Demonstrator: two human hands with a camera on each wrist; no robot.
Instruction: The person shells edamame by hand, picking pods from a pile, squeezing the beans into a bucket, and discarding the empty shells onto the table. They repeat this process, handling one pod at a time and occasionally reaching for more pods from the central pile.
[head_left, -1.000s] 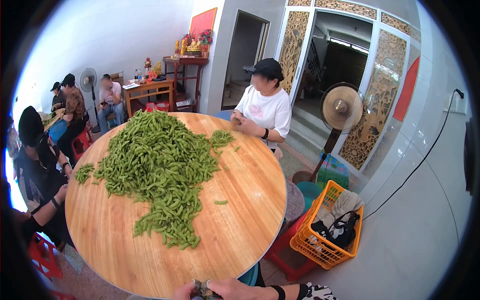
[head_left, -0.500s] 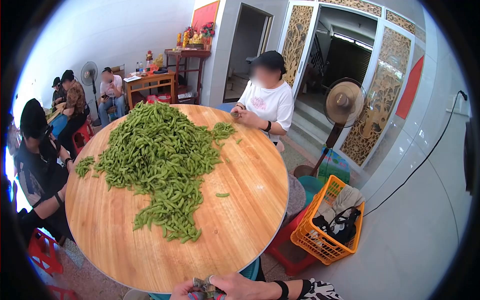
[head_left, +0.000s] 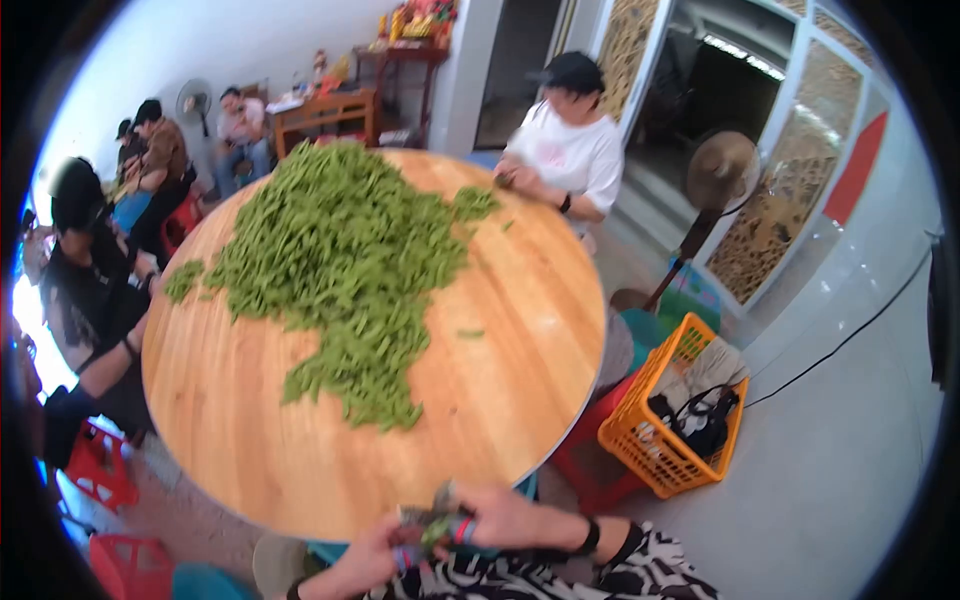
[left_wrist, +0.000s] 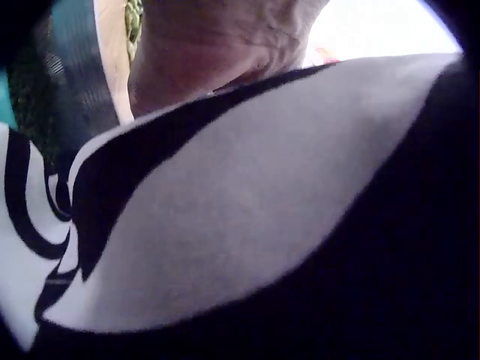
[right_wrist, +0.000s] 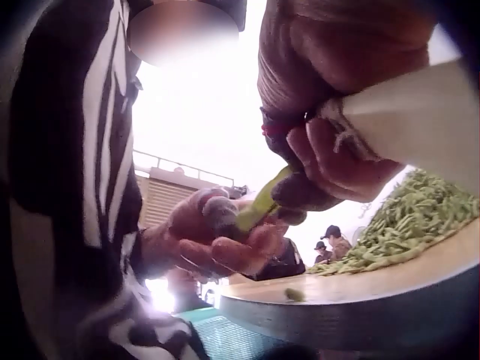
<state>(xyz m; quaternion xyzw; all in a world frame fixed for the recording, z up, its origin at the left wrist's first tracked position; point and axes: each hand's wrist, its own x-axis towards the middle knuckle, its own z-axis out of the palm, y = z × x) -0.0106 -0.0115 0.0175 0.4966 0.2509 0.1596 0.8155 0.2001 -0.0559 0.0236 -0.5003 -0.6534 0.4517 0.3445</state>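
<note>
A green soybean pod (right_wrist: pixel 262 201) is stretched between both hands in the right wrist view. My left hand (right_wrist: pixel 214 238) pinches its lower end between thumb and fingers. Its upper end is gripped by the curled fingers of my right hand (right_wrist: pixel 337 142). Dark coverings sit on several fingertips, with coloured bands at some of them. In the head view both hands are close together at the near edge of the round wooden table (head_left: pixel 500 420). The left wrist view is mostly filled by a black-and-white sleeve (left_wrist: pixel 240 217), hiding the fingers there.
A large heap of green pods (head_left: pixel 340 250) covers the table's middle and far side. Across it sits a person in white (head_left: pixel 570 150); others sit at the left. An orange crate (head_left: pixel 670 420) stands at the right, and a blue-green basket (right_wrist: pixel 232 337) is below the table edge.
The head view has tipped downward, so the table appears higher and both hands and forearms show more fully. Green now shows between the hands. The pod heap looks unchanged.
</note>
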